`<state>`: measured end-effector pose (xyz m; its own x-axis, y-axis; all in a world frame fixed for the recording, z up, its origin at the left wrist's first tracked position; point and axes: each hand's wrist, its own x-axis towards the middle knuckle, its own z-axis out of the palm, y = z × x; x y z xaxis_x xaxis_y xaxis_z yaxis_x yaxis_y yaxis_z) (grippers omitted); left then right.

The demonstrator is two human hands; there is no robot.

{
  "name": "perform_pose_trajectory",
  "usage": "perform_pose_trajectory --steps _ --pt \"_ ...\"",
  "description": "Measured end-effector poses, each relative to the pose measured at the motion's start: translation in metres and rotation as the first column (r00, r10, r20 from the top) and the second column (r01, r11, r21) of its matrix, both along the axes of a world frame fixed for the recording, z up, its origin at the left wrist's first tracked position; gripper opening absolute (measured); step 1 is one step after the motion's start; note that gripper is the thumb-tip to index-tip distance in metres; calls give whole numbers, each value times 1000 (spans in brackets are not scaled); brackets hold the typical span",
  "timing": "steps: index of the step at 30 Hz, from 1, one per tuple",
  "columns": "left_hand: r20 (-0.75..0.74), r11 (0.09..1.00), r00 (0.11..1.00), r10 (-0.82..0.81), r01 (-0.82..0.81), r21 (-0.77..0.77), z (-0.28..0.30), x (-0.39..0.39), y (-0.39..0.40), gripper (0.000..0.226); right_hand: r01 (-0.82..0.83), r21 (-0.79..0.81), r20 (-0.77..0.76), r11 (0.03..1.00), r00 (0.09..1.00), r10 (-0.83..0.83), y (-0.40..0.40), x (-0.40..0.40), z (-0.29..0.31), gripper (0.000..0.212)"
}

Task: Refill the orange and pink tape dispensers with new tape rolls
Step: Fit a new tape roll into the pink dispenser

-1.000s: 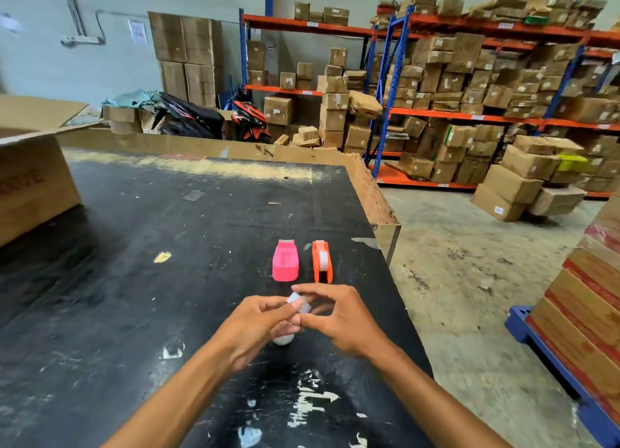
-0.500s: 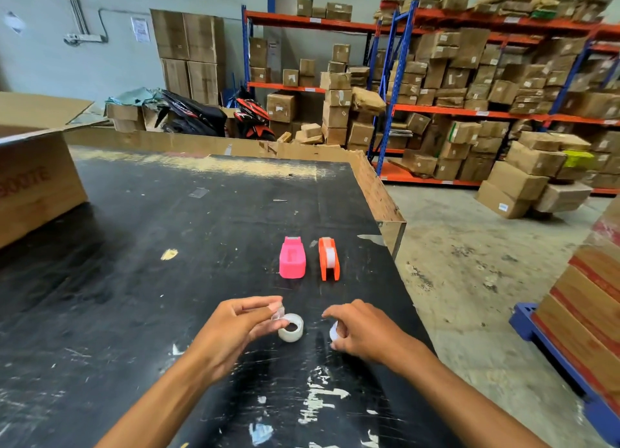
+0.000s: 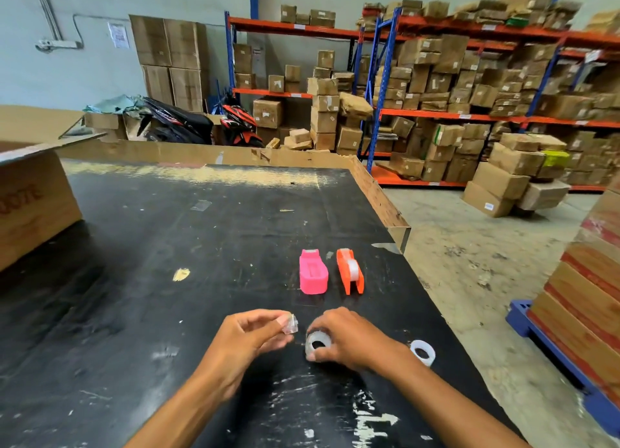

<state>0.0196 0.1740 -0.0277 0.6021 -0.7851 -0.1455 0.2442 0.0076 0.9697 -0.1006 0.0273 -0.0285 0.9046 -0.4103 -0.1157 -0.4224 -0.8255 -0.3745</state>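
The pink tape dispenser (image 3: 313, 273) lies on its side on the black table (image 3: 167, 279), its round cavity showing no roll. Right beside it stands the orange tape dispenser (image 3: 350, 271) with a clear roll inside. My left hand (image 3: 248, 338) pinches a small clear plastic piece (image 3: 290, 324) just above the table. My right hand (image 3: 349, 338) grips a clear tape roll (image 3: 317, 344) resting on the table. Another white ring-shaped roll (image 3: 422, 352) lies to the right of my right wrist, near the table's edge.
A large open cardboard box (image 3: 30, 199) sits at the table's left. A cardboard rim (image 3: 379, 192) lines the far and right table edges. Beyond are shelves of boxes (image 3: 469, 95), parked motorbikes (image 3: 201, 125), and a blue pallet with stacked cartons (image 3: 577, 313) at right.
My hands came apart and lowered to the table. The left hand now holds the small clear piece, the right hand moved onto the clear roll, and a white ring lies at right.
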Motion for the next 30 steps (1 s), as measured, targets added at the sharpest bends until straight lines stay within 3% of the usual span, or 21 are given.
perform_pose_trajectory --steps 2,4,6,16,19,26,30 --pt "-11 1000 1000 10 -10 -25 1 10 3 12 64 296 198 953 972 -127 2 4 0 33" --pt "-39 998 999 16 -18 -54 2 19 5 11 37 581 339 813 897 -283 6 5 6 34" --pt "-43 998 999 -3 0 -69 3 25 5 13 -19 689 395 724 848 -353 12 7 13 35" --pt "113 993 992 -50 62 -103 5 24 4 14 -33 648 490 761 783 -384 34 16 21 58" --pt "176 985 977 -122 141 -96 10 21 3 25 -10 640 515 768 748 -419 34 16 20 60" --pt "196 980 966 -171 187 -67 23 13 2 44 -10 579 589 815 697 -410 33 11 18 30" --pt "226 977 953 -201 211 -18 32 8 0 53 -19 509 655 860 658 -373 32 11 10 27"
